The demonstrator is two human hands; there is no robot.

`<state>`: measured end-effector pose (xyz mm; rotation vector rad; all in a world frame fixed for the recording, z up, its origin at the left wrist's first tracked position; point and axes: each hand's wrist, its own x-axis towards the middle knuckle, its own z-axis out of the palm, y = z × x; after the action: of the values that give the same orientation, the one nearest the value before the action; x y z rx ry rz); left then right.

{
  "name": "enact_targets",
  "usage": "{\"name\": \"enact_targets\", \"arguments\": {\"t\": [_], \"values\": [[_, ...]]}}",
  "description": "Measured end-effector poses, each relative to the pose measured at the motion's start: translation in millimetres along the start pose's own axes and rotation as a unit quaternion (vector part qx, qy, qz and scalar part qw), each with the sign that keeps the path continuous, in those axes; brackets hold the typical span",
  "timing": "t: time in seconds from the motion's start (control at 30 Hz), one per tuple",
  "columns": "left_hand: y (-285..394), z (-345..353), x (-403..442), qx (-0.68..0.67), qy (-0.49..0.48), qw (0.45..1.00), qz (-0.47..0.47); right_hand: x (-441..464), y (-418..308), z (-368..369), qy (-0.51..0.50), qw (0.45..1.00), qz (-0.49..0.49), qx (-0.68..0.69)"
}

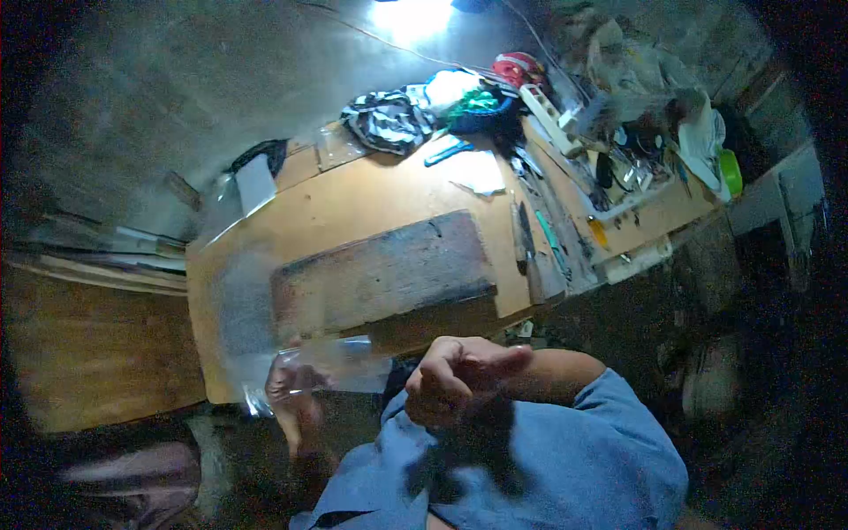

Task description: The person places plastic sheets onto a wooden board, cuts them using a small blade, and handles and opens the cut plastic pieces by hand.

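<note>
At the bench's near left edge, my left hand (pixel 287 378) is closed on a clear plastic sheet (pixel 349 362), partly blurred. The see-through film reaches right toward my body, and a hazy patch of it seems to spread over the bench's left end. My right hand (pixel 468 367) is raised in front of my blue shirt, apart from the bench. Its fingers curl loosely with the thumb held away from them, and nothing shows in them. Nearest to both hands on the bench lies a worn, stained wooden board (pixel 384 269).
Behind the board are a blue-handled tool (pixel 448 150), white paper (pixel 480 172) and a striped black-and-white cloth (pixel 389 119). To the right lie a knife (pixel 522 234), a green-handled tool (pixel 549 237), a power strip (pixel 549 119) and a tray of small tools (pixel 632 181). A lamp (pixel 413 18) shines above.
</note>
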<state>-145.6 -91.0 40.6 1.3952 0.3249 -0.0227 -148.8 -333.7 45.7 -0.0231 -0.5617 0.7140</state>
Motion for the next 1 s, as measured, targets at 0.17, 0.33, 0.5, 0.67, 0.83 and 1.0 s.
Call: {"name": "enact_targets", "arguments": {"t": [0.17, 0.33, 0.5, 0.67, 0.83, 1.0], "values": [[-4, -6, 0, 0.03, -0.036, 0.999, 0.008, -15, 29, -25, -0.082, 0.989, -0.075, 0.101], [-7, -11, -1, 0.05, -0.056, 0.997, 0.002, -19, 16, -17, -0.088, 0.99, -0.084, 0.066], [-8, -12, -1, 0.062, -0.064, 0.996, -0.003, -34, 20, -21, -0.077, 0.993, -0.061, 0.064], [-10, -13, -4, 0.069, -0.085, 0.994, -0.006, -41, 30, -23, -0.066, 0.987, -0.108, 0.095], [-17, -6, -4, 0.078, -0.097, 0.992, -0.006, -46, 9, -9, -0.019, 0.999, -0.05, -0.003], [-6, -16, 10, 0.083, -0.08, 0.993, 0.011, -29, -19, 31, 0.051, 0.954, -0.067, -0.288]]}}
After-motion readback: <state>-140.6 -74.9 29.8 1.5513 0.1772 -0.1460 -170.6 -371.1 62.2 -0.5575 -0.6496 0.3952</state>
